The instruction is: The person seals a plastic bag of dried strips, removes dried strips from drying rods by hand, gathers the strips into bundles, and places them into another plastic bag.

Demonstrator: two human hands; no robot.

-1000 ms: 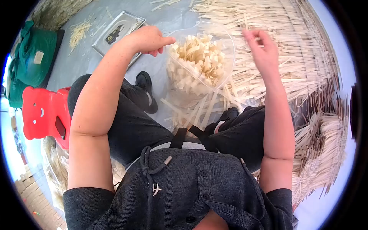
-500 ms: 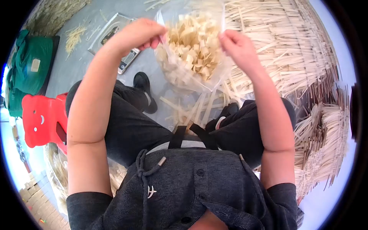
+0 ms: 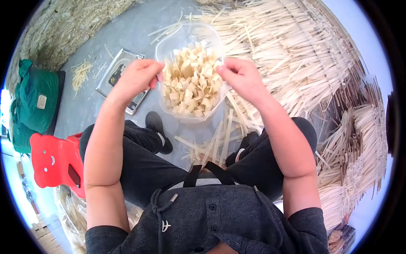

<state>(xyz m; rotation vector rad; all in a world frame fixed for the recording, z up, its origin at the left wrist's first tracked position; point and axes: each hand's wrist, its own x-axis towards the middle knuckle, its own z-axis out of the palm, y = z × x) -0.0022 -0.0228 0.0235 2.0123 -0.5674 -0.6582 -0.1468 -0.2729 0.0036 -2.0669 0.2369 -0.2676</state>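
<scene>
A clear plastic bag stands in front of me with its mouth spread wide. Inside it lie many pale, folded strip pieces, perhaps of straw or wood. My left hand pinches the bag's rim on the left side. On the opposite side my right hand grips the rim between thumb and fingers. The bag's lower part is hidden beneath its contents.
A flat metal-edged scale rests on the grey floor to the left. Long pale strips cover the right side in heaps. At far left are a red bear-shaped stool and a green bundle.
Both hands have come lower and slightly left in view with the bag. Its mouth now faces up more, rounder and wider, showing more of the pieces.
</scene>
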